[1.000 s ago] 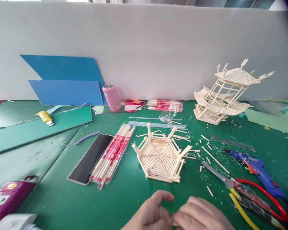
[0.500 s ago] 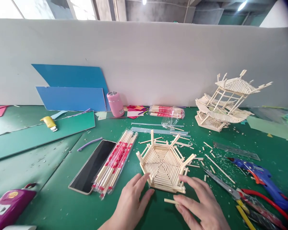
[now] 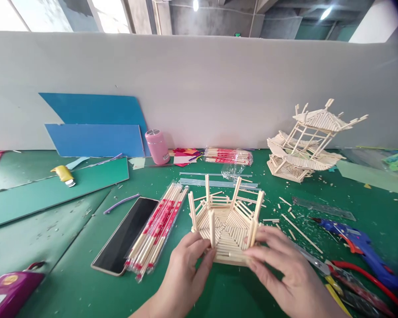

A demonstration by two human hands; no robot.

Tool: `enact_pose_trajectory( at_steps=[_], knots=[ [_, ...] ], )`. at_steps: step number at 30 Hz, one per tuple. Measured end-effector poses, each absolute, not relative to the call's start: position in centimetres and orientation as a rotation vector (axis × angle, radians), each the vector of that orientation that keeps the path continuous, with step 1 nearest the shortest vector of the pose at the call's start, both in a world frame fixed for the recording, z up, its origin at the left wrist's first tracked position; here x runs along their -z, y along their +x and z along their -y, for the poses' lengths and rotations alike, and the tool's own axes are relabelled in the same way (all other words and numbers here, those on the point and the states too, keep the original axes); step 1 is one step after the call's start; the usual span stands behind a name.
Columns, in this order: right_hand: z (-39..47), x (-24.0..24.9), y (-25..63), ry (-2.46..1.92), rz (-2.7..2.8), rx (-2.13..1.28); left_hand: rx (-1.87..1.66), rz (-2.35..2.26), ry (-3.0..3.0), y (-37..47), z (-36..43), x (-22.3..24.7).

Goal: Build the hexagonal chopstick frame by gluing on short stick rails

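A six-sided wooden-stick model (image 3: pixel 223 236) with upright posts stands in front of me, its near side tipped slightly up. My left hand (image 3: pixel 190 265) pinches its front-left corner, thumb and fingers beside a post. My right hand (image 3: pixel 278 265) is at the front-right corner, with a short wooden stick (image 3: pixel 236 255) between thumb and fingertips. That stick lies along the near edge, between the two front posts. Part of the right-hand fingers is behind the corner post.
A packet of sticks (image 3: pixel 159 227) and a phone (image 3: pixel 126 236) lie to the left. Scissors (image 3: pixel 313 260), a blue glue gun (image 3: pixel 358 243) and stick scraps are on the right. Farther back stand a taller stick pavilion (image 3: pixel 305 152) and a pink flask (image 3: pixel 157 148).
My left hand has taken hold of the model's corner, and the model now tilts toward me. My right hand has brought the short stick up to the model's near edge.
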State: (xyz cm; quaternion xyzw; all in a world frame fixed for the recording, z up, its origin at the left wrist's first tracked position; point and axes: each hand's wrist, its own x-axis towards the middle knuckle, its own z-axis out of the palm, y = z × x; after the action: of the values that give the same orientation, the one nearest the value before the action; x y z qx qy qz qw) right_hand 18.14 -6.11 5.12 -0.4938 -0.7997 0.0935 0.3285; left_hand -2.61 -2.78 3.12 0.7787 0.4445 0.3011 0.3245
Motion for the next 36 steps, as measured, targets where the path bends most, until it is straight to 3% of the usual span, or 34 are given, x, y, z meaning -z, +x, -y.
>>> enact_pose_trajectory(
  at_steps=[10,26,31,36],
  knots=[
    [1.1,-9.4,19.8,-1.478,1.676,-0.976,-0.766,-1.275,1.936,-0.8,-0.4,-8.2],
    [-0.4,-10.1,19.5,-1.405,1.453,-1.241,-0.835,-1.263,1.872,-1.0,-0.1,-7.0],
    [0.2,-9.8,20.4,-1.419,1.448,-1.233,-0.877,-1.220,1.802,-1.2,-0.6,-6.7],
    [1.1,-10.2,20.7,-1.481,1.673,-0.744,-0.852,-1.149,1.730,-1.0,-0.9,-6.8]
  ],
)
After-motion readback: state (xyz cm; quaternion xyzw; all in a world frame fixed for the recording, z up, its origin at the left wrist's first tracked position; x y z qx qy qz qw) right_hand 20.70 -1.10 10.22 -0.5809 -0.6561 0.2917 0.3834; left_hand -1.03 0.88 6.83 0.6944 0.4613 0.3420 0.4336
